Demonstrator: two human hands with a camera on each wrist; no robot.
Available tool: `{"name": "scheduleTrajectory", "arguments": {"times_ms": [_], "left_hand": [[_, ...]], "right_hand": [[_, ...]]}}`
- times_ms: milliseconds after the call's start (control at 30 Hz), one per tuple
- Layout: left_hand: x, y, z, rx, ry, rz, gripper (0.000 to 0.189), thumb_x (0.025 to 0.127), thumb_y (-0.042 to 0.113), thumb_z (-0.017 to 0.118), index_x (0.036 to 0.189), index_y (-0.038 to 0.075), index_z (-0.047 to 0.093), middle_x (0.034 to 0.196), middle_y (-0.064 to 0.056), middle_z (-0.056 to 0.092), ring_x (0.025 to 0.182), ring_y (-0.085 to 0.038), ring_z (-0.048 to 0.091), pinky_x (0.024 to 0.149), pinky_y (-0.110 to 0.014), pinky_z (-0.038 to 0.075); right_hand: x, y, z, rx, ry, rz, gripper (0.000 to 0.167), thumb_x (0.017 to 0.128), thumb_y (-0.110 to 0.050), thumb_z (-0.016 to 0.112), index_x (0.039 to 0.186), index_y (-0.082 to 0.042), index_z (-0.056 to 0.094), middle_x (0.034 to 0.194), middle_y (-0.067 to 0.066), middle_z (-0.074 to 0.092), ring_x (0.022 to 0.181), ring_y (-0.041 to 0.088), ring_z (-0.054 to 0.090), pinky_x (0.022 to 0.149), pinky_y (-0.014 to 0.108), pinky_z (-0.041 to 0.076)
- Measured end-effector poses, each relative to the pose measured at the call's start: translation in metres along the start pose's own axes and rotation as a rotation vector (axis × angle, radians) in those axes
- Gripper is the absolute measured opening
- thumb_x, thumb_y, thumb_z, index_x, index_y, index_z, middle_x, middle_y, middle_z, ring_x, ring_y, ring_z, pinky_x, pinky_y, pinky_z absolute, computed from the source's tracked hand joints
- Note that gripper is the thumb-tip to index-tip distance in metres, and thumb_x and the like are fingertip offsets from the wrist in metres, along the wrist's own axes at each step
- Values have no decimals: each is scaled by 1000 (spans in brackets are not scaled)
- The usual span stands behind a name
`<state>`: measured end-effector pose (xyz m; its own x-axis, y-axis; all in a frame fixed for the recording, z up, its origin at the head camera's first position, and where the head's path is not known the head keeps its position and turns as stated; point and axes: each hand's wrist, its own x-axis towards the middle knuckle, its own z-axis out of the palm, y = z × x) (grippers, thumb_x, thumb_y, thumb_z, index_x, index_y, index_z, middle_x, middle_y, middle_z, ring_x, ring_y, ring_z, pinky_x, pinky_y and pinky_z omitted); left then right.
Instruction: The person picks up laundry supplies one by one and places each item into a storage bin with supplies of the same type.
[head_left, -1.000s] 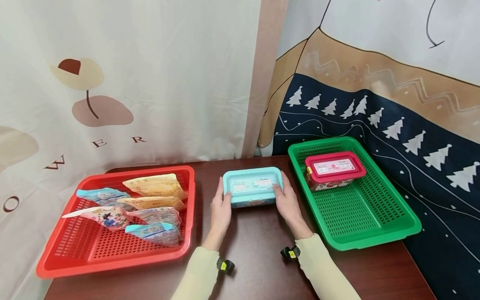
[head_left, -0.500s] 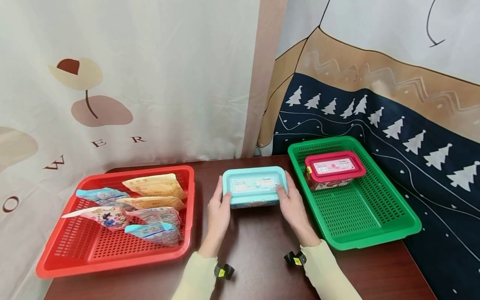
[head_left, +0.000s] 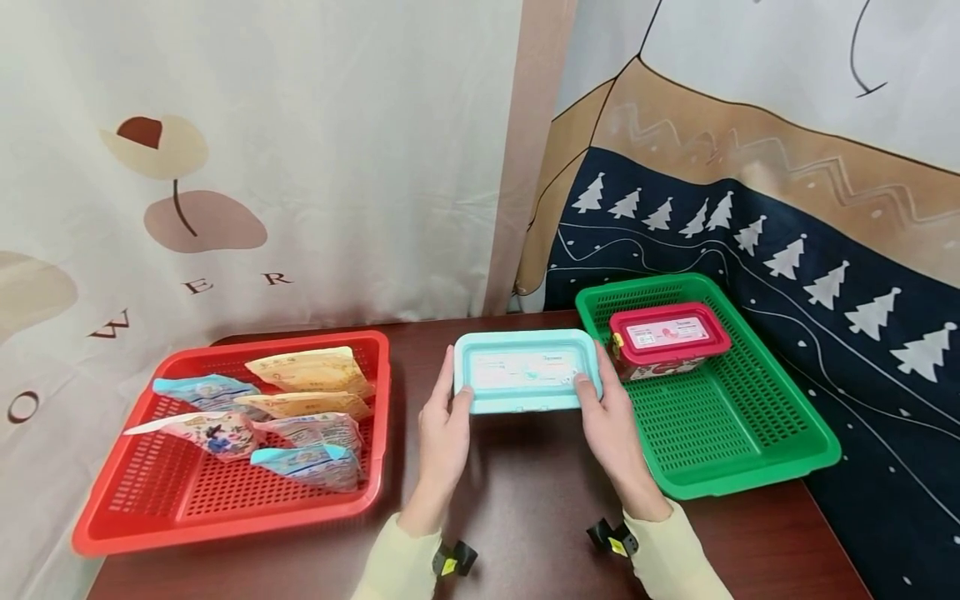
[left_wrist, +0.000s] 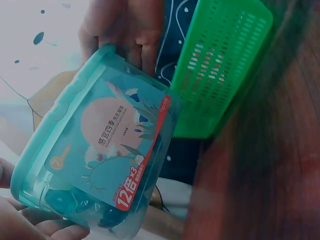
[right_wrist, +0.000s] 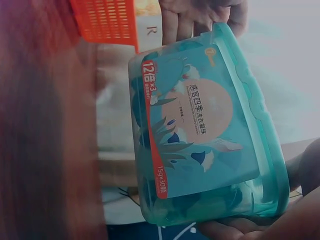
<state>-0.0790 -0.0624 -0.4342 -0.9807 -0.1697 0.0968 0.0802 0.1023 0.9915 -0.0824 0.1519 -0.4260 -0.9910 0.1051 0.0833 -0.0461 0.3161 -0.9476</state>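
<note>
A teal laundry-capsule tub [head_left: 527, 372] with a pale lid is held up above the table, and its printed label [left_wrist: 117, 135] and dark capsules show through the clear wall in the left wrist view. My left hand [head_left: 444, 433] grips its left end, thumb on the lid's rim. At the other end my right hand [head_left: 611, 425] holds it the same way, thumb over the lid's corner. In the right wrist view the tub [right_wrist: 200, 125] is gripped at both ends. The undersides of my fingers are partly hidden in the head view.
To the left lies a red basket [head_left: 225, 533] with several blue, pink and yellow bags [head_left: 311, 371]. On the right, a green basket [head_left: 750, 479] contains a red-lidded tub [head_left: 670, 337] at its far end. Curtains [head_left: 375, 167] hang behind the brown table [head_left: 517, 517].
Both hands have raised the teal tub closer to the head camera and shifted it slightly right, tilting its lid more toward the camera. The baskets stay put.
</note>
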Motion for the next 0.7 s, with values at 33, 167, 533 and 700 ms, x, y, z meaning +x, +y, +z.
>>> {"name": "scheduleTrajectory", "arguments": {"times_ms": [33, 167, 533, 700], "left_hand": [[-2, 2, 1, -4, -1, 6, 60, 104, 9, 55, 160, 26, 40, 158, 8, 45, 145, -11, 41, 117, -43, 37], [-9, 10, 6, -11, -12, 37, 62, 104, 8, 56, 161, 27, 38, 158, 8, 45, 141, -10, 45, 112, -42, 42], [-27, 27, 31, -55, -127, 155, 56, 112, 18, 45, 164, 28, 29, 161, 11, 39, 145, -9, 41, 115, -36, 38], [-28, 34, 47, -83, -195, 150, 56, 112, 17, 45, 163, 31, 29, 161, 16, 38, 143, -6, 44, 112, -34, 42]], "right_hand": [[-1, -1, -2, -2, 1, -2, 62, 111, -19, 46, 166, -10, 20, 167, 11, 30, 148, 29, 35, 119, 51, 33], [-5, -9, -13, -31, 11, -13, 62, 111, -20, 46, 166, -12, 20, 166, 12, 31, 146, 30, 36, 119, 53, 32], [-16, -28, -58, -121, 57, 0, 60, 111, -31, 45, 166, -25, 23, 161, 13, 40, 136, 30, 46, 113, 55, 37], [-14, -28, -80, -171, 85, 22, 59, 112, -32, 43, 166, -24, 22, 159, 15, 42, 132, 29, 48, 108, 39, 42]]}}
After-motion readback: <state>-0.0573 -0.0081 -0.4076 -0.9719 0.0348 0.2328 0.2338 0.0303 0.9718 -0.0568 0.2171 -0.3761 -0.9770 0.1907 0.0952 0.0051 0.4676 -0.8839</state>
